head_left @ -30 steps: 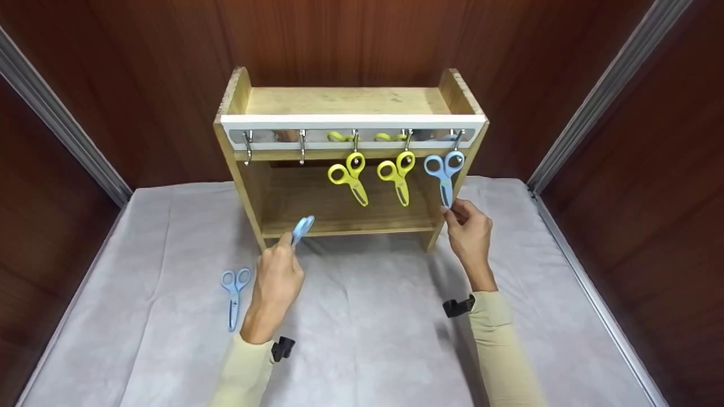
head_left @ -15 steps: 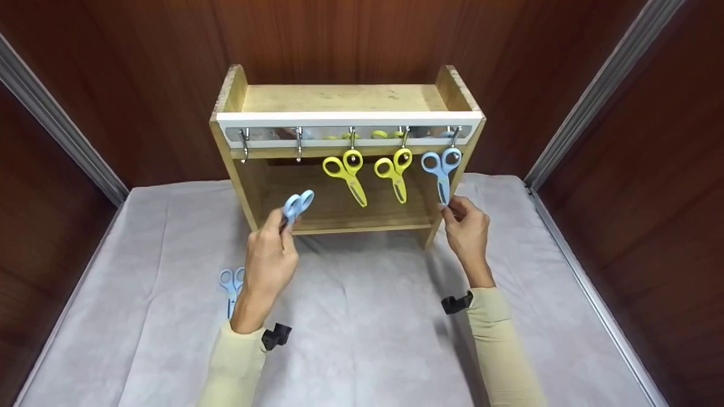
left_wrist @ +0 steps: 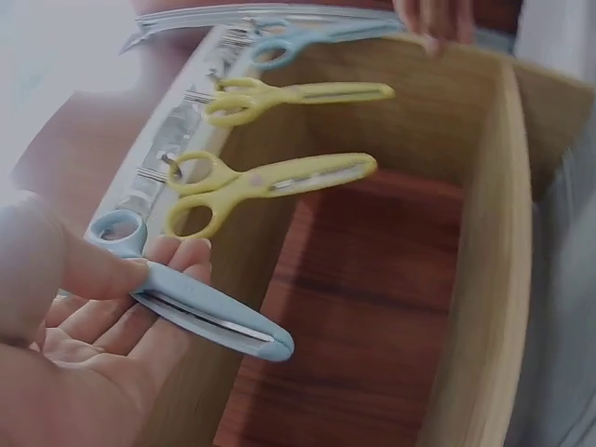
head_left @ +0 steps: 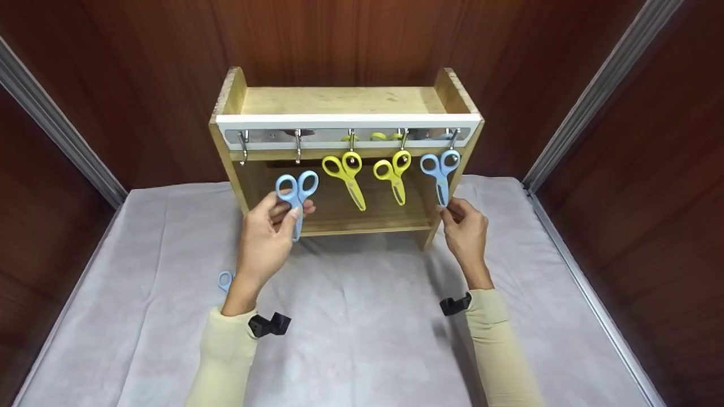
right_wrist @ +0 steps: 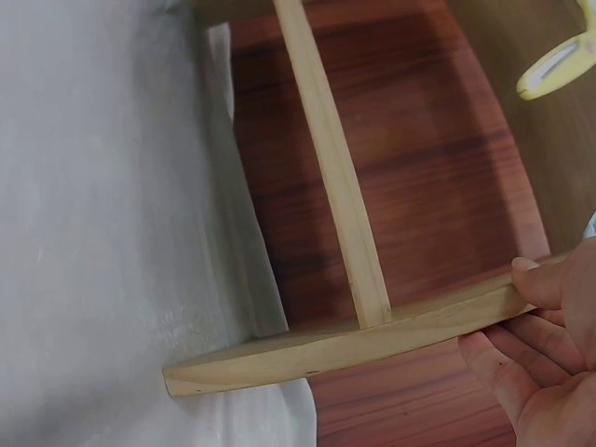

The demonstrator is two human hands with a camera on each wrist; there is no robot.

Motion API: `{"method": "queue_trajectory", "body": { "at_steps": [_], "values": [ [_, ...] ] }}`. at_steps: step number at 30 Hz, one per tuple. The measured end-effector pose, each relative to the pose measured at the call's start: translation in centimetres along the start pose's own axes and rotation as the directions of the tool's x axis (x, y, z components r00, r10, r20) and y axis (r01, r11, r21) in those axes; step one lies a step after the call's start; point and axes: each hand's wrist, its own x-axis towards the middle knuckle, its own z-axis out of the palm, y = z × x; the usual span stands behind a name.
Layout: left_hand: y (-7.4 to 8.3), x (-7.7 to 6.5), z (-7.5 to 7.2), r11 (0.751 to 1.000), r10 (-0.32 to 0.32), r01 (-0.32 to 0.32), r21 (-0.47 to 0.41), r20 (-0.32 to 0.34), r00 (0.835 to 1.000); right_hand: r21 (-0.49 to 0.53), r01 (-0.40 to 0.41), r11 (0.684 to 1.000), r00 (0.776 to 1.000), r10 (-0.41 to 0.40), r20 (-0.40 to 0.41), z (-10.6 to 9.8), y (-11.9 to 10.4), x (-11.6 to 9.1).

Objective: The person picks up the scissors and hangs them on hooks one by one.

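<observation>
In the head view my left hand (head_left: 266, 232) pinches a pair of light blue scissors (head_left: 296, 189) by the blades, handle loops up, just below the second hook (head_left: 298, 148). In the left wrist view the thumb lies on the scissors (left_wrist: 209, 312) and the fingers spread behind them. My right hand (head_left: 466, 226) grips the right side panel (right_wrist: 438, 317) of the wooden shelf, thumb on one face and fingers on the other. Another blue pair (head_left: 440, 172) hangs on the rightmost hook above that hand. Two yellow pairs, one left (head_left: 349, 178) and one right (head_left: 396, 175), hang on the middle hooks.
A white hook rail (head_left: 350, 120) runs across the front of the wooden shelf (head_left: 339, 100). Its leftmost hook (head_left: 244, 150) is bare. One more blue pair of scissors (head_left: 225, 280) lies on the grey cloth (head_left: 350, 339), mostly hidden by my left wrist. Dark wood-grain walls (head_left: 350, 39) enclose the area.
My left hand has risen toward the rail and turned, so the blue scissors now face the camera with loops up. My right hand stays on the side panel.
</observation>
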Motion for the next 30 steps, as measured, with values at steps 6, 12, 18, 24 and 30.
{"method": "queue_trajectory", "body": {
  "at_steps": [6, 12, 18, 24, 30],
  "values": [
    [0.3, 1.0, 0.0, 0.994, -0.025, 0.025, -0.106, 0.004, 1.0, -0.004, 0.01, 1.0, 1.0, -0.01, -0.008, -0.1, 0.0, 0.0],
    [-0.2, 1.7, 0.0, 0.969, -0.095, 0.086, -0.23, -0.028, 0.995, -0.011, 0.009, 1.0, 1.0, -0.009, -0.007, 0.0, 0.1, -0.1],
    [-1.1, 2.3, 0.2, 0.946, -0.132, 0.114, -0.305, -0.041, 0.99, -0.012, 0.0, 1.0, 1.0, 0.0, 0.003, 0.1, 0.0, -0.1],
    [-1.5, 2.9, 0.4, 0.941, -0.154, 0.134, -0.31, -0.041, 0.987, -0.02, -0.004, 1.0, 1.0, 0.004, 0.002, 0.1, -0.1, -0.1],
    [-2.1, 3.3, 0.6, 0.932, -0.164, 0.141, -0.334, -0.044, 0.985, -0.011, -0.003, 1.0, 1.0, 0.003, -0.006, 0.0, 0.0, -0.1]
  ]
}}
